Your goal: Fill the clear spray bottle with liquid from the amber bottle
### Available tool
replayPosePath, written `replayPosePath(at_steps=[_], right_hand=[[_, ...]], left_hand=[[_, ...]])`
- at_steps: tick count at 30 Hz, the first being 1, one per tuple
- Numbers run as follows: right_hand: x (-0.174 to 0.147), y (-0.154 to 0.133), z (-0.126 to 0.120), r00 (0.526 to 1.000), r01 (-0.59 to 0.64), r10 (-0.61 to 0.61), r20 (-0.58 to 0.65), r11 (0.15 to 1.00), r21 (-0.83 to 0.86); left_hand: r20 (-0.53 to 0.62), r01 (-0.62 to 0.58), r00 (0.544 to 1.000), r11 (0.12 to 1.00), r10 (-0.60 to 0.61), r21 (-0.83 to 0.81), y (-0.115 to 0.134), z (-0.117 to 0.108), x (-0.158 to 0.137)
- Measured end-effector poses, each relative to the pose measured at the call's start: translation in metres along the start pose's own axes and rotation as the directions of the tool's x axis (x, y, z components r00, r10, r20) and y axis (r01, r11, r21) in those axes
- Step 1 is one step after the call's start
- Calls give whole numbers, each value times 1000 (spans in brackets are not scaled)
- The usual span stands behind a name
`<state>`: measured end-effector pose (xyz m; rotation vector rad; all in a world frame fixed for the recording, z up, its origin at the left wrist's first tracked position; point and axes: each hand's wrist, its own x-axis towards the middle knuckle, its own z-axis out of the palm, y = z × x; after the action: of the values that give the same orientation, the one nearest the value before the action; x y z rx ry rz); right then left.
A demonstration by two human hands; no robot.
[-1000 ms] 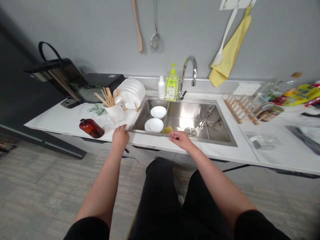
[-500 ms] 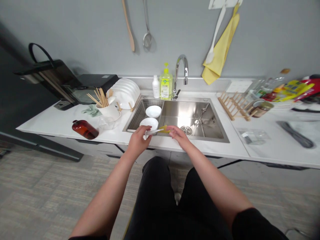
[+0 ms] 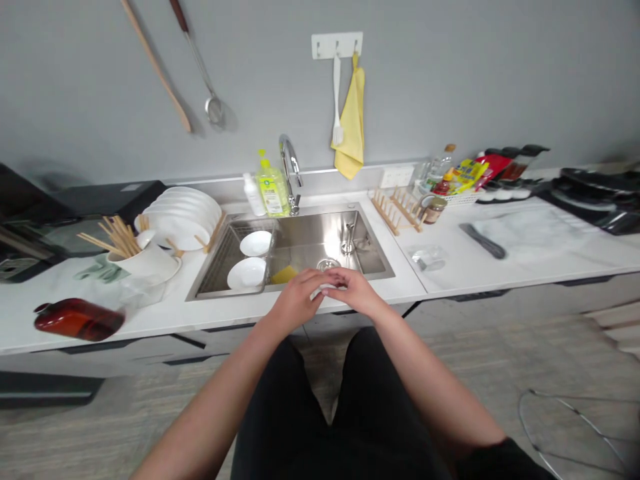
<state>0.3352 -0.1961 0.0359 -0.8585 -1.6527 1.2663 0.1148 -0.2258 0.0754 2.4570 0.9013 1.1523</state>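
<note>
My left hand [image 3: 303, 293] and my right hand [image 3: 353, 291] meet over the front rim of the steel sink [image 3: 320, 237], fingers curved and touching. A sliver of white shows between them; whatever they hold is mostly hidden. Just beyond my left hand, a yellow sponge or cloth [image 3: 283, 275] lies in the sink. To the left, two white bowls, a nearer bowl [image 3: 247, 274] and a farther bowl [image 3: 255, 244], sit in the wire basket [image 3: 213, 267].
Behind the sink stand a faucet [image 3: 290, 167] and a soap bottle [image 3: 273, 193]. White plates [image 3: 183, 213], a chopstick holder [image 3: 150, 263] and a brown bottle [image 3: 80, 319] are left. A wooden rack [image 3: 397, 210] and a black utensil [image 3: 483, 240] are right.
My right hand has let go of the yellow piece, now in the sink. Both hands have come together; the white spoon-like item from my left hand is largely hidden. The view has turned right.
</note>
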Motion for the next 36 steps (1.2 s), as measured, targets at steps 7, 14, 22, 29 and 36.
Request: replayPosePath(at_steps=[7, 14, 22, 29, 36], right_hand=[[-31, -8, -54, 972, 71, -100, -212, 987, -142], [-59, -13, -93, 920, 74, -191, -341, 942, -328], [-85, 36, -214, 604, -146, -381, -700, 810, -567], [-64, 86, -254, 620, -344, -260, -741, 758, -554], [-56, 90, -251, 649, -317, -239, -722, 778, -543]], left_hand=[[-18, 240, 967, 926, -256, -292, 9, 41, 33], [137, 434, 899, 800, -416, -415, 9, 97, 72], [126, 459, 880, 752, -458, -473, 6, 129, 124], [25, 352, 929, 866, -368, -356, -1, 143, 191], [51, 294, 956, 936, -290, -192, 5, 169, 239]])
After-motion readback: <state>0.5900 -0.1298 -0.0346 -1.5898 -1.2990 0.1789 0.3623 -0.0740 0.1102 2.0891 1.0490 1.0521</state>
